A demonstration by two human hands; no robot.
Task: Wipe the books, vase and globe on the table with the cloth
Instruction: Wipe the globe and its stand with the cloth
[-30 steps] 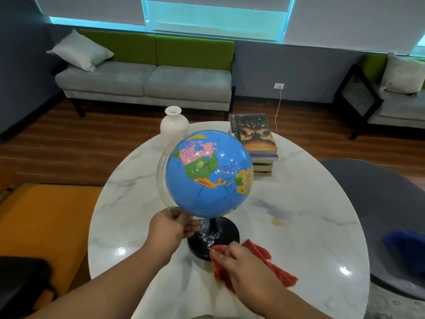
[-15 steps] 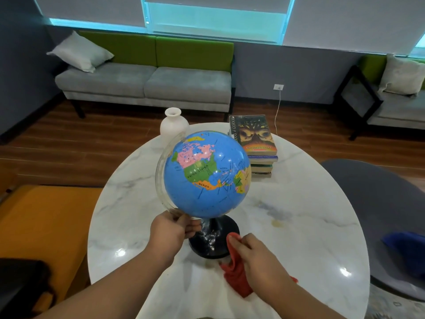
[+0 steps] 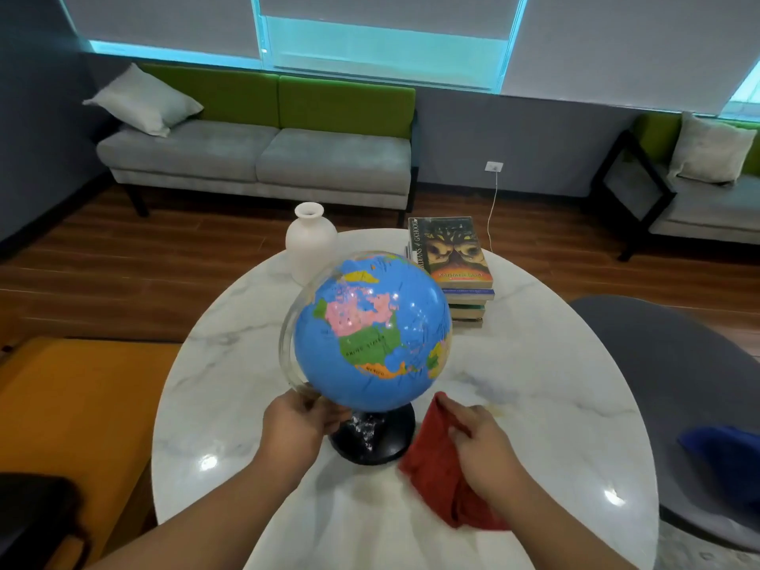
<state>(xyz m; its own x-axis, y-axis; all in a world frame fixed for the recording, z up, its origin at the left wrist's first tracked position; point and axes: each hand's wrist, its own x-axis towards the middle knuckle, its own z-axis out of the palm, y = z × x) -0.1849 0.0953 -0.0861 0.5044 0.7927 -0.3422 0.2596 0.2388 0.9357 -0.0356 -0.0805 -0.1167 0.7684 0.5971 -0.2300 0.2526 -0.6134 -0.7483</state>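
Note:
A blue globe (image 3: 372, 335) on a black round base stands near the front of the white marble table (image 3: 534, 364). My left hand (image 3: 300, 425) grips the clear arc at the globe's lower left. My right hand (image 3: 481, 442) holds a red cloth (image 3: 436, 479) just right of the base, the cloth hanging down onto the table. Behind the globe, a white vase (image 3: 310, 242) stands at the table's far edge. To the right of the vase lies a stack of books (image 3: 454, 265).
A grey chair (image 3: 674, 388) with something blue on it sits to the right of the table. An orange seat (image 3: 70, 409) is at the left. A grey and green sofa (image 3: 263, 154) stands against the far wall.
My right hand has moved with the red cloth from in front of the globe's base to its right side and risen a little. The left hand keeps its hold on the arc.

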